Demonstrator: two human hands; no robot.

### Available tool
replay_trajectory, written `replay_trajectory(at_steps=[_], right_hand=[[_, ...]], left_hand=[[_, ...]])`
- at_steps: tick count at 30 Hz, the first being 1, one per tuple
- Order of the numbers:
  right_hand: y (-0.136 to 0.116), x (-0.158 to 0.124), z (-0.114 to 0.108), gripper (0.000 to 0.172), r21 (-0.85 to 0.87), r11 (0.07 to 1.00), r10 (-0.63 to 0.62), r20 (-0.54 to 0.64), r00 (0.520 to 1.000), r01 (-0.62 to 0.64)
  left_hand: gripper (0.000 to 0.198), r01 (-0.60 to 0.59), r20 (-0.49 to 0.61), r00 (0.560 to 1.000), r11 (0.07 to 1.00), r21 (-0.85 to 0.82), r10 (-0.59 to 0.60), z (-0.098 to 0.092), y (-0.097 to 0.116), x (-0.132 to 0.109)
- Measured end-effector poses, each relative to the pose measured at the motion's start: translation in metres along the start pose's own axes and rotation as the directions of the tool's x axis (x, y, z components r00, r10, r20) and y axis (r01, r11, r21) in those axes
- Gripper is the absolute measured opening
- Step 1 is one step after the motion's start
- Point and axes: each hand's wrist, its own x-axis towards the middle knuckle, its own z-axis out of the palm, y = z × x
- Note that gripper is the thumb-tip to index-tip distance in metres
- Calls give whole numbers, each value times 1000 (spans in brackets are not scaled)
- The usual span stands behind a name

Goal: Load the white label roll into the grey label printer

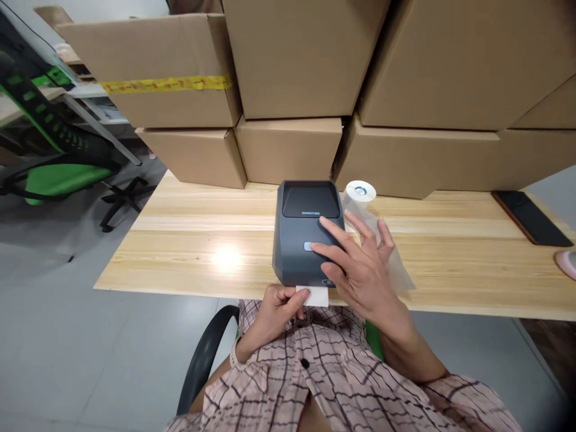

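Note:
A dark grey label printer [292, 261] stands on the wooden table near its front edge. From its front slot a white label [318, 296] sticks out, and my left hand [281, 306] pinches it between thumb and fingers. My right hand [360, 264] is spread over the printer's right side. One of its fingertips rests at the light-coloured button [309, 246] on the top, and another lies near the dark window [310, 199]. Behind my right hand is a roll of white labels [360, 192], with a translucent strip [398, 270] running forward, partly hidden by the hand.
Stacked cardboard boxes [288, 150] line the back of the table [180, 252]. A black phone [533, 217] lies at the right, with a pinkish object [566, 263] at the frame edge. A green and black office chair [67, 174] stands on the floor at the left.

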Motion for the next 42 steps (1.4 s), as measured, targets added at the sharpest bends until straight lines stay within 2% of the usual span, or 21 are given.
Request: replay_trajectory(at_steps=[5,8,10,12,14,16,17,18,20,23,26,29,31,32,33,34,35,36,37,39,42], right_hand=[[7,0,12,20,28,998,-53,17,998,52],[14,-15,11,38,94,995,-40,13,999,39],[18,-24,3,57,145,988,-48,-18,999,50],[21,-25,-7,71,180,980,-80,-59,995,90],[22,-13,-17,78,183,971,-141,-78,987,153],[24,12,-24,80,162,968,-182,-83,980,193],[26,29,-26,81,147,970,-181,-88,980,192],[28,47,-27,82,131,974,-171,-99,980,183],[36,87,-27,84,112,979,-152,-153,977,170],[53,140,-29,75,131,974,-148,-238,960,183],[64,170,-30,63,119,981,-115,-295,949,155],[63,169,-24,54,17,990,-125,-320,939,138],[59,157,-13,43,-42,985,-174,-195,965,169],[57,150,-7,40,-59,980,-192,-43,980,190],[56,144,1,38,-70,976,-196,148,969,208],[56,140,9,36,-79,972,-183,338,923,222],[57,137,17,35,-86,969,-161,495,854,232],[58,136,24,34,-91,966,-140,604,785,242],[60,136,30,32,-92,963,-130,669,732,255],[63,141,39,28,-81,958,-134,725,676,276],[64,149,42,28,-23,949,-172,799,576,315]], left_hand=[[68,-33,38,999,999,37,32,-4,-4,2],[68,-110,17,994,992,65,109,-12,-3,-5],[68,-195,-109,974,980,38,198,-24,2,-8],[65,-288,-324,904,957,24,280,-39,12,-5],[57,-340,-514,793,938,70,326,-56,25,10],[40,-344,-597,730,934,100,333,-71,38,36],[26,-362,-592,729,928,93,344,-75,43,51],[23,-372,-555,753,924,85,354,-78,47,66],[44,-364,-424,827,927,96,368,-78,52,94],[76,-291,-208,933,956,39,293,-69,51,118],[97,-271,-98,959,961,-54,265,-60,47,126],[103,-289,-101,954,955,-70,282,-59,43,126],[103,-295,-118,951,953,-62,286,-59,42,126],[102,-298,-124,949,953,-59,289,-60,42,127],[101,-301,-126,948,952,-54,292,-60,41,127],[99,-304,-123,947,951,-47,297,-60,40,128],[99,-310,-121,945,950,-41,304,-60,38,129],[100,-316,-124,943,948,-39,309,-60,36,131],[102,-321,-132,941,946,-42,313,-60,34,132],[109,-325,-139,939,944,-60,315,-62,30,134],[116,-316,-56,948,943,-102,312,-68,27,134]])
